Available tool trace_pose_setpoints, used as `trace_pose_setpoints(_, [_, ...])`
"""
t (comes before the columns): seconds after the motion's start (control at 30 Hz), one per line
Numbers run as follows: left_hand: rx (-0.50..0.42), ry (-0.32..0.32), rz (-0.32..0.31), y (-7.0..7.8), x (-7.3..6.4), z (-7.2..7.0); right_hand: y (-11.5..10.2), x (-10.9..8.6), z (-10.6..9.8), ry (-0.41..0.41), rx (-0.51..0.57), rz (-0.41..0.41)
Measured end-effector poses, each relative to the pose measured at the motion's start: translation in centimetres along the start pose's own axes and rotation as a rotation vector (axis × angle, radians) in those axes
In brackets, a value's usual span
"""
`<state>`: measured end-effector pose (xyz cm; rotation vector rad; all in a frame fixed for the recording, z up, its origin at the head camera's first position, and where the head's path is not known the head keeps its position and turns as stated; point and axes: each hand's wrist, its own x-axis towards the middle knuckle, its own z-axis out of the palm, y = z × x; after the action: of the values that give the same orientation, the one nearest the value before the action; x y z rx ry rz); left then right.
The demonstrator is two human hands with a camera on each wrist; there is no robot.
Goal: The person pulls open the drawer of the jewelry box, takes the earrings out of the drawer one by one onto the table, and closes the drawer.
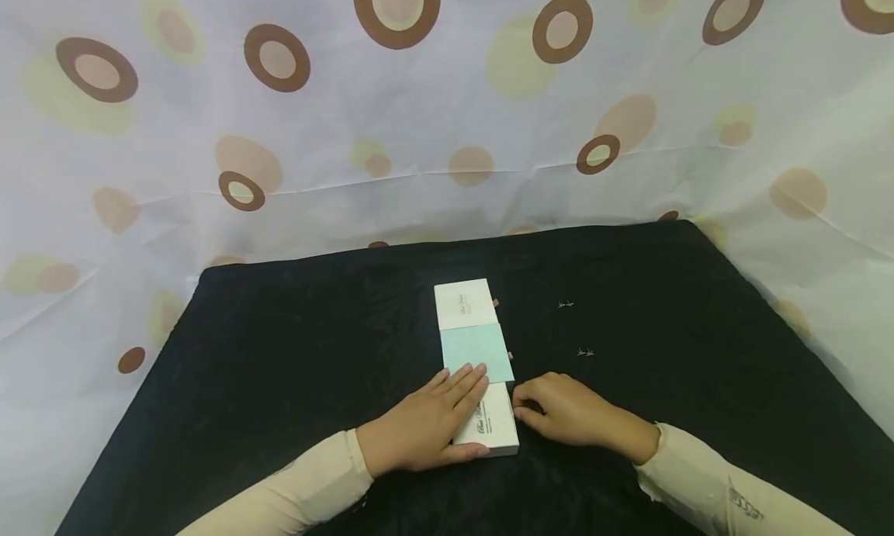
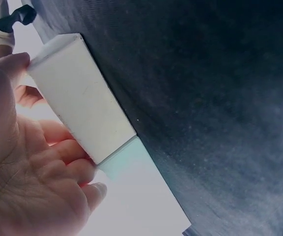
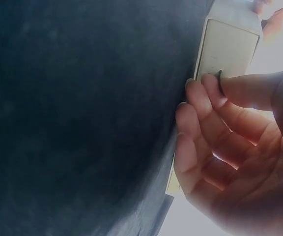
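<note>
Three boxes stand in a row on the black cloth: a white near box (image 1: pixel 500 425) with dark lettering, a mint-green middle box (image 1: pixel 471 346), and a white far box (image 1: pixel 464 303). My left hand (image 1: pixel 422 423) rests across the near box, its fingers straight and reaching the mint one. The thumb lies by the near end, against a corner in the left wrist view. At the near box's right side, my right hand (image 1: pixel 569 409) pinches a small dark tab (image 3: pixel 220 81) between thumb and forefinger. Its other fingers are loosely curled.
Small orange-brown tabs stick out from the right sides of the far box and the middle box. To their right lie two pairs of tiny silvery things (image 1: pixel 585 353), too small to make out. A patterned white curtain (image 1: pixel 314 133) hangs behind the black cloth (image 1: pixel 314 326).
</note>
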<state>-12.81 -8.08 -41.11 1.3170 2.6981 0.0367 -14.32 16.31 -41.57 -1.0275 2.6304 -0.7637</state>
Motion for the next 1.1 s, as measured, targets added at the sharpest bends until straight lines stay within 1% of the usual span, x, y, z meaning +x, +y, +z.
trace_pose_setpoints(0.27, [0.011,-0.012,-0.014,0.03,0.14,-0.12,-0.23,-0.10,0.08,0.026,-0.056,0.025])
trace_pose_setpoints(0.5, [-0.010,-0.009,-0.012,0.02,-0.15,-0.08,-0.47,-0.21,0.23,0.044,-0.057,0.007])
trace_pose_setpoints(0.73, [-0.010,-0.005,-0.009,0.04,-0.26,0.10,-0.47,-0.37,0.16,0.039,-0.049,0.021])
trace_pose_setpoints(1.1, [-0.013,0.030,0.013,-0.03,-0.14,0.18,-0.40,-0.91,-0.30,0.052,-0.053,0.034])
